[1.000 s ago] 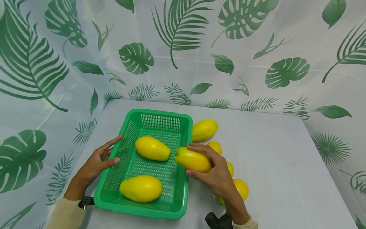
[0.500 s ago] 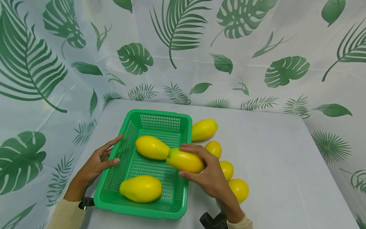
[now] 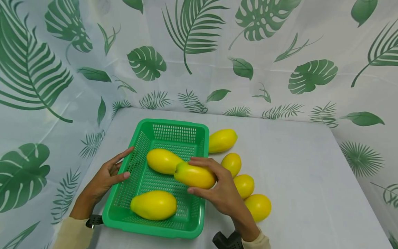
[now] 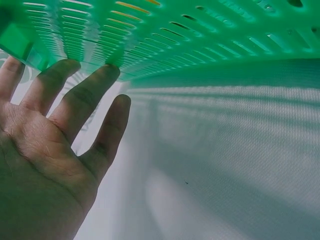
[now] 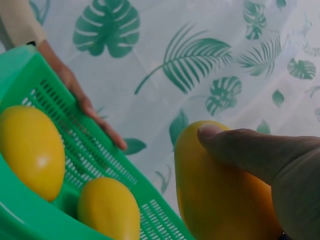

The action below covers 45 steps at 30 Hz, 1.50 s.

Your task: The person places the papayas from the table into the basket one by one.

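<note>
My right hand (image 3: pixel 217 185) grips a yellow papaya (image 3: pixel 194 175) with a greenish tip, thumb on its near side and fingers over its far side. It is held over the right part of a green plastic basket (image 3: pixel 153 232), its tip overlapping a papaya (image 3: pixel 163 160) lying inside. Nearer the front, a second papaya (image 3: pixel 153 205) lies in the basket. At the basket's left side is my left hand (image 3: pixel 104 176), thumb and index finger at the rim. The left wrist view shows its fingers (image 4: pixel 82 97) fairly straight, tips at the slotted outer wall.
Several more papayas lie in a row right of the basket, from one at the back (image 3: pixel 222 140) to one at the front (image 3: pixel 258 207). A white cloth (image 3: pixel 304 180) covers the table. Leaf-printed sheets (image 3: pixel 214 79) stand at the back and sides.
My right hand has carried the papaya leftward, from over the basket's right rim to above its inside. The left hand and the basket have stayed in place.
</note>
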{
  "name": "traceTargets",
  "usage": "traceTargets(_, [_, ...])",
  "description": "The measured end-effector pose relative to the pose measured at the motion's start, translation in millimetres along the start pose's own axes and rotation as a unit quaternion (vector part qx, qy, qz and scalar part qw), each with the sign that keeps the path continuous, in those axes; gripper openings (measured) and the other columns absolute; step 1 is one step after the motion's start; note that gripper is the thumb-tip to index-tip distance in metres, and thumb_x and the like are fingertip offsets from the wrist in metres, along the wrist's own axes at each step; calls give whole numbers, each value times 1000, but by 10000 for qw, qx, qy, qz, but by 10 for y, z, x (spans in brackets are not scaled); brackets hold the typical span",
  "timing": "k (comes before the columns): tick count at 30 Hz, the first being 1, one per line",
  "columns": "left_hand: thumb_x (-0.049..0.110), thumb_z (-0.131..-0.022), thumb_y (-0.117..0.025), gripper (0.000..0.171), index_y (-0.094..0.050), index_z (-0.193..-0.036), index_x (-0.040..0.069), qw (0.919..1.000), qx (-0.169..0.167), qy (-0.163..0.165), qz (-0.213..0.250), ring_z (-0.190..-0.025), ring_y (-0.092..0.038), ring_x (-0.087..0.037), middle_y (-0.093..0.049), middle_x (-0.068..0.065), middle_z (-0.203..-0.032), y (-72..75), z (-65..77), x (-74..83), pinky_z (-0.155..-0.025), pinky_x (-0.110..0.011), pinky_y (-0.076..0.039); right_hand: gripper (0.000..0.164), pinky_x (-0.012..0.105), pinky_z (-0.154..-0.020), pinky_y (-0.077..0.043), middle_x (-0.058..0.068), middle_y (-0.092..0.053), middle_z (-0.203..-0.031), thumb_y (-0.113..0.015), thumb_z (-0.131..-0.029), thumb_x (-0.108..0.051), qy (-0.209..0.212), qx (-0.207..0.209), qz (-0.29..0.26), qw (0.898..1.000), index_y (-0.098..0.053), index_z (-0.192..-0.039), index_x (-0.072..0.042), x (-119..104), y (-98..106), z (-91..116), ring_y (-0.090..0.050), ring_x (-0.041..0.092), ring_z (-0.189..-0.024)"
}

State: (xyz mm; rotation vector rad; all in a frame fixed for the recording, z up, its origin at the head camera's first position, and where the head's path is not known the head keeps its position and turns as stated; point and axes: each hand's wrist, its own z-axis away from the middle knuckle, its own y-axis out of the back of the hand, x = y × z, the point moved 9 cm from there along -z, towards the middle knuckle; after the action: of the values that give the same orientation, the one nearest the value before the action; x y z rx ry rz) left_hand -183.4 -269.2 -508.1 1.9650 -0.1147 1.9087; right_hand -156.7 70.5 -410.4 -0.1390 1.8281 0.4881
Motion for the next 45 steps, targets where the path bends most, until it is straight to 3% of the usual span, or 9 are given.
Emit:
traceTargets(10, [-2, -103, -61, 80, -27, -171, 24, 10000, 41, 14, 48, -143, -52, -4, -21, 1, -179, 3, 0, -9, -110, -4, -31, 65, 38, -121, -47, -5, -61, -153, -90, -87, -14, 0, -132, -80, 9999, -65, -144, -29, -22, -116, -50, -55, 18, -145])
traceTargets(23, [-1, -103, -61, 80, -28, -171, 26, 9999, 88, 34, -49, -142, -53, -4, -22, 1, -179, 10, 4, -8, -110, -5, -35, 62, 40, -117, -51, -9, -59, -153, -90, -88, -22, 21, -269, -182, 9995, -65, -145, -27, 8, -259, -113, -57, 18, -143])
traceTargets(40, [-1, -103, -61, 79, -28, -171, 25, 9999, 98, 40, 1, -146, -45, 1, -22, 2, -179, 9, 7, -2, -110, -3, -29, 65, 42, -123, -44, -9, -60, -152, -92, -85, -22, -105, -432, -120, 9989, -65, -144, -31, 127, -403, -155, -53, 18, -147])
traceTargets(45, [-1, -104, -60, 79, -28, -171, 25, 9999, 85, 52, 19, -142, -52, -3, -23, 2, -179, 7, 9, 0, -110, -5, -33, 67, 44, -127, -39, -13, -61, -151, -94, -83, -19, -217, -406, -10, 9989, -65, -143, -33, 148, -399, -160, -51, 14, -148])
